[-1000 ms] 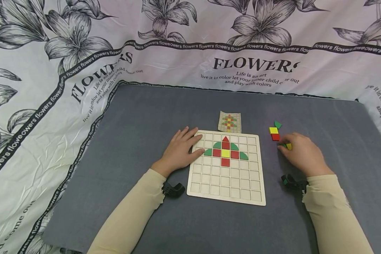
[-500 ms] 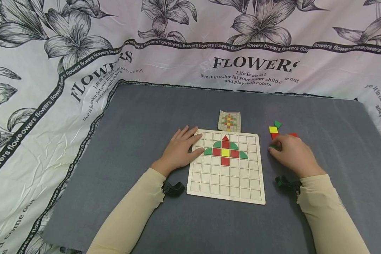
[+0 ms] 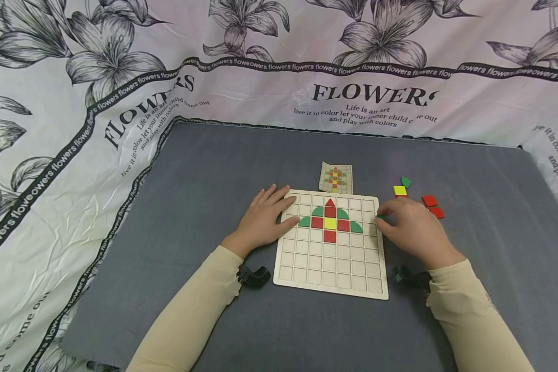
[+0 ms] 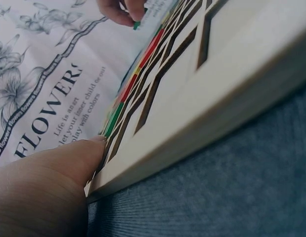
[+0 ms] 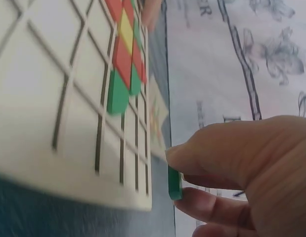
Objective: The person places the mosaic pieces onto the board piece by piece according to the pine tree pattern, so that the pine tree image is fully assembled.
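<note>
A pale grid board (image 3: 307,268) lies on the grey table. Red, yellow and green tiles fill some of its upper squares, among them a yellow square (image 3: 329,223) in the middle and a red triangle (image 3: 330,202) at the top. My left hand (image 3: 262,222) rests on the board's upper left edge with fingers extended; its thumb lies beside a green tile (image 4: 113,120). At the board's right edge, my right hand (image 3: 416,232) pinches a green tile (image 5: 174,182) between thumb and fingers. That tile is mostly covered by the fingers in the head view.
Behind the board lies a small pattern card (image 3: 336,179). To the right are loose tiles: a green one (image 3: 406,182), a yellow square (image 3: 400,190) and red squares (image 3: 430,200); my right hand partly covers this group. A patterned cloth (image 3: 256,95) surrounds the table.
My right hand has moved left from the loose tiles to the board's edge, carrying the green tile. Two red squares beneath it have come into view. My left hand stays put.
</note>
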Tool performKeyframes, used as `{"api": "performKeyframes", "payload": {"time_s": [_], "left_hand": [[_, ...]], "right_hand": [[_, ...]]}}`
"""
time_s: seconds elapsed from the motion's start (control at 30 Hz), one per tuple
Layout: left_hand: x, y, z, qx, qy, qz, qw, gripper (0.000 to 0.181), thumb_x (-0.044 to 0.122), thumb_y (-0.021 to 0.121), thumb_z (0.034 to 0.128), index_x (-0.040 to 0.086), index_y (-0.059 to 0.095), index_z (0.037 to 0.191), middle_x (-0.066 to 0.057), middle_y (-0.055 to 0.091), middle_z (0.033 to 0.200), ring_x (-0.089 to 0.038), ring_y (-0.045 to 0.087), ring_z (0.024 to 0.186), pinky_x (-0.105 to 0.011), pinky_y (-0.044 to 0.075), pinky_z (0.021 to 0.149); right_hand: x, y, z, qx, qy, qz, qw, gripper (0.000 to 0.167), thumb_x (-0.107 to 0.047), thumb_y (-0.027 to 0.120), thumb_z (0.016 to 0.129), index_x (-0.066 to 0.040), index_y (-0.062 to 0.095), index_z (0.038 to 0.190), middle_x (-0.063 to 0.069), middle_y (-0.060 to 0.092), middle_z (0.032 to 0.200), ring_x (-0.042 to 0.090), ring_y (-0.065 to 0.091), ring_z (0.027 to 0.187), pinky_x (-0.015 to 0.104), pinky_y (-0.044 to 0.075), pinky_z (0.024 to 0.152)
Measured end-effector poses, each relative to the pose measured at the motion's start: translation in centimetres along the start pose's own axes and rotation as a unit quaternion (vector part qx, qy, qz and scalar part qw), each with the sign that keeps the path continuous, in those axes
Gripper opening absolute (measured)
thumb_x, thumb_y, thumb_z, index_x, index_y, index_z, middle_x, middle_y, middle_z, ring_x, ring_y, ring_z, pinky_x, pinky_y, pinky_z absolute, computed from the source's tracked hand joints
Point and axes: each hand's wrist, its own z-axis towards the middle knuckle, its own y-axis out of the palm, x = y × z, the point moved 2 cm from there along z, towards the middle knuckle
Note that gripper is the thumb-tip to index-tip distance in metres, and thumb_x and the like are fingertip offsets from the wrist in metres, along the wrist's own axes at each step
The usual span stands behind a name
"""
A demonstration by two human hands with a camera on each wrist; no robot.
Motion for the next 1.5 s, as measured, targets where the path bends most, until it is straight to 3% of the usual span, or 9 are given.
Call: {"api": "performKeyframes", "payload": {"time_s": [0.1,0.37,0.57,1.03,1.5], "left_hand": [[0.0,0.0,0.0,0.0,0.0,0.001,1.0,0.066,0.056,0.054,0.1054,0.023,0.045,0.162,0.0,0.028,0.173,-0.028,0.013,0.163,-0.047,0.004,0.133],[-0.1,0.1,0.0,-0.001,-0.001,0.003,1.0,0.066,0.057,0.054,0.1057,0.023,0.045,0.162,0.0,0.027,0.174,-0.027,0.012,0.163,-0.047,0.003,0.133],[-0.1,0.1,0.0,0.001,0.0,0.0,1.0,0.066,0.056,0.054,0.1057,0.023,0.045,0.162,0.0,0.028,0.173,-0.027,0.013,0.163,-0.048,0.004,0.133],[-0.1,0.1,0.1,0.004,0.004,-0.001,1.0,0.066,0.056,0.054,0.1055,0.022,0.046,0.162,0.0,0.029,0.173,-0.028,0.013,0.163,-0.047,0.004,0.133],[-0.1,0.1,0.0,0.004,0.002,0.0,1.0,0.066,0.057,0.054,0.1054,0.023,0.046,0.162,0.0,0.028,0.173,-0.028,0.013,0.163,-0.048,0.004,0.133]], "right_hand": [[-0.9,0.4,-0.1,-0.004,-0.015,0.001,0.9999,0.016,-0.016,0.077,0.092,-0.003,0.078,0.102,0.016,0.074,0.104,0.032,0.069,0.093,0.052,0.06,0.073],[-2.8,1.5,-0.2,-0.033,-0.037,0.006,0.9988,0.016,-0.018,0.079,0.092,-0.006,0.079,0.102,0.011,0.072,0.103,0.024,0.065,0.083,0.044,0.059,0.068],[-4.0,2.6,-0.3,-0.04,-0.079,0.005,0.9961,0.012,-0.016,0.08,0.091,-0.008,0.081,0.1,0.007,0.074,0.101,0.022,0.066,0.085,0.044,0.061,0.073],[-4.5,4.2,-0.6,-0.029,-0.154,-0.008,0.9876,0.012,-0.014,0.085,0.088,-0.01,0.08,0.099,0.001,0.071,0.095,0.011,0.056,0.072,0.036,0.057,0.065],[-4.4,4.8,-0.6,-0.047,-0.161,0.014,0.9858,0.013,-0.012,0.088,0.087,-0.014,0.081,0.098,-0.003,0.069,0.097,0.011,0.063,0.08,0.034,0.058,0.07]]}}
